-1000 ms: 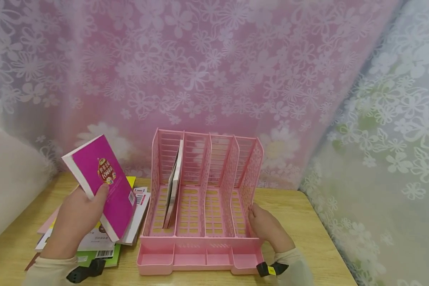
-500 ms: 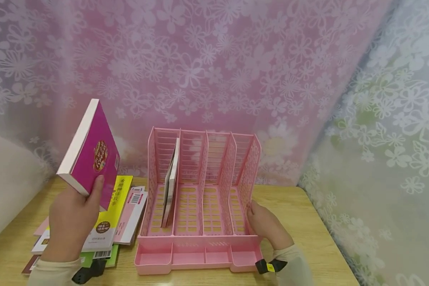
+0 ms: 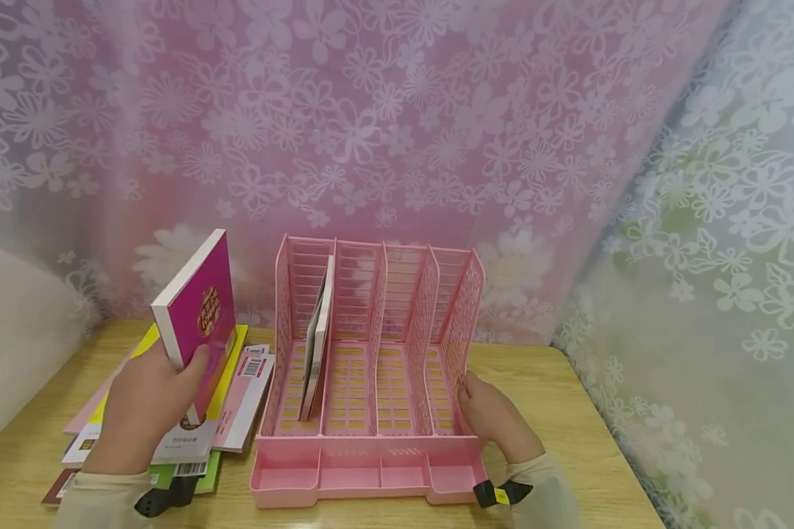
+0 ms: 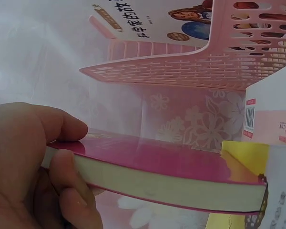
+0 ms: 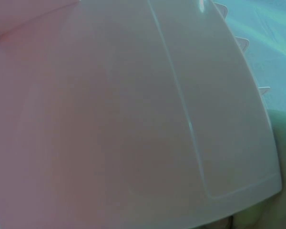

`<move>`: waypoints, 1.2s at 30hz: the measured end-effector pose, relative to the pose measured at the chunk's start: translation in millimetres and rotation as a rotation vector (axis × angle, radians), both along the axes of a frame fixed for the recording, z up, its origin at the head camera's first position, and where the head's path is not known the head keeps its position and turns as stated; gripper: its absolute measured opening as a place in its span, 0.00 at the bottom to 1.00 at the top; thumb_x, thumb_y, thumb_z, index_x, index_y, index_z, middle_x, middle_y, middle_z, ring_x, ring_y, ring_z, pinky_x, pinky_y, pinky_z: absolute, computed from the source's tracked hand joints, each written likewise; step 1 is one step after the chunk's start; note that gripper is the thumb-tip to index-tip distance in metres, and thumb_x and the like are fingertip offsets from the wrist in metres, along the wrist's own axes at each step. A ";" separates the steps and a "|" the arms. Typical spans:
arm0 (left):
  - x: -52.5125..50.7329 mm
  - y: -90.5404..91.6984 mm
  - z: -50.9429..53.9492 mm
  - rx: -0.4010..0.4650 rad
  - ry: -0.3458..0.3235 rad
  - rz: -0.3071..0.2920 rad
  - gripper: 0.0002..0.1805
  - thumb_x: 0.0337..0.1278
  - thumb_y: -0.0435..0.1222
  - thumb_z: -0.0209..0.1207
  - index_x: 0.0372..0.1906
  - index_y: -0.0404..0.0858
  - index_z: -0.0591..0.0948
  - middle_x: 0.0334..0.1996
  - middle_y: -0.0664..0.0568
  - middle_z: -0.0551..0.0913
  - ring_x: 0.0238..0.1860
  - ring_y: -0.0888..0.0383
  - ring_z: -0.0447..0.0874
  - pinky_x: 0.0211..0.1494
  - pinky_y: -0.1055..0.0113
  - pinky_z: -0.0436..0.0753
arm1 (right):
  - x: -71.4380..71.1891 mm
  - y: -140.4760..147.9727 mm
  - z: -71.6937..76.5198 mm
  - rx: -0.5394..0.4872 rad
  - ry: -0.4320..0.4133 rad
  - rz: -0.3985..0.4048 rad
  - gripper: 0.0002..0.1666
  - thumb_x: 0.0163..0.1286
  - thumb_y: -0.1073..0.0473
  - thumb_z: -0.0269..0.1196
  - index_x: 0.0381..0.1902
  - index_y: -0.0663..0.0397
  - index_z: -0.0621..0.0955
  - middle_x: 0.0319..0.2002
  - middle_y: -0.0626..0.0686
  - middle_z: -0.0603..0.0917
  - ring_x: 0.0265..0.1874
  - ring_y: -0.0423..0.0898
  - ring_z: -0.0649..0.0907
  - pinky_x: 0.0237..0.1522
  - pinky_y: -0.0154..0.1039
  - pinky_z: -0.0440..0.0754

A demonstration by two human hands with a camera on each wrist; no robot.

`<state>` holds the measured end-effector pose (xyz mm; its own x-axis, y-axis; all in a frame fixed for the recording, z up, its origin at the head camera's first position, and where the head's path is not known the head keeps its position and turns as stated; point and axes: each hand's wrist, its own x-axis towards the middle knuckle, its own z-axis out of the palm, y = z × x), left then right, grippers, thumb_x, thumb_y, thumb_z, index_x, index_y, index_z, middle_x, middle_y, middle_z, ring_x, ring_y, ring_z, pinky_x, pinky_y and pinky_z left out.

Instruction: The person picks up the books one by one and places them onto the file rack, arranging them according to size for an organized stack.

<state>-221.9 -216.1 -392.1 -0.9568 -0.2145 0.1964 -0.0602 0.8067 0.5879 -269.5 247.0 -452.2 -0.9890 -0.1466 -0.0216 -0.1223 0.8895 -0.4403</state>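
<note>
A magenta rectangular paper book [image 3: 201, 316] has cream page edges [image 4: 171, 189], a pink slotted plastic rack [image 3: 370, 447] latticework, a yellowish table [image 3: 572, 433] wood grain, a pink hanging backdrop [image 3: 384, 110] white flowers.

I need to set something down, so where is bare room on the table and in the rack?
The tabletop is bare between the right hand and its right edge. The pink rack's three rightmost slots are free; the leftmost holds books. Left of the rack is crowded: piled books, and the left hand holding a purple book.
</note>
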 end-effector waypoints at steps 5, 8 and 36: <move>0.0 -0.3 1.8 0.008 -0.027 0.009 0.39 0.72 0.58 0.54 0.69 0.29 0.72 0.56 0.26 0.81 0.46 0.30 0.85 0.33 0.46 0.82 | -0.8 0.5 -0.8 -0.004 -0.004 -0.008 0.25 0.83 0.58 0.47 0.72 0.60 0.70 0.58 0.62 0.83 0.59 0.60 0.83 0.60 0.64 0.77; -0.4 0.8 2.7 0.027 -0.031 0.016 0.45 0.70 0.63 0.53 0.73 0.30 0.69 0.59 0.25 0.79 0.51 0.27 0.82 0.38 0.40 0.82 | -0.9 0.5 -2.1 -0.014 -0.015 -0.022 0.25 0.83 0.57 0.48 0.72 0.60 0.70 0.57 0.61 0.84 0.57 0.58 0.83 0.60 0.63 0.78; 9.1 11.3 5.8 0.075 0.083 -0.001 0.37 0.78 0.58 0.45 0.72 0.31 0.69 0.58 0.25 0.80 0.44 0.33 0.84 0.20 0.56 0.79 | 1.5 -1.3 1.6 -0.023 -0.011 -0.027 0.23 0.82 0.59 0.49 0.70 0.60 0.72 0.55 0.60 0.84 0.52 0.56 0.84 0.58 0.63 0.78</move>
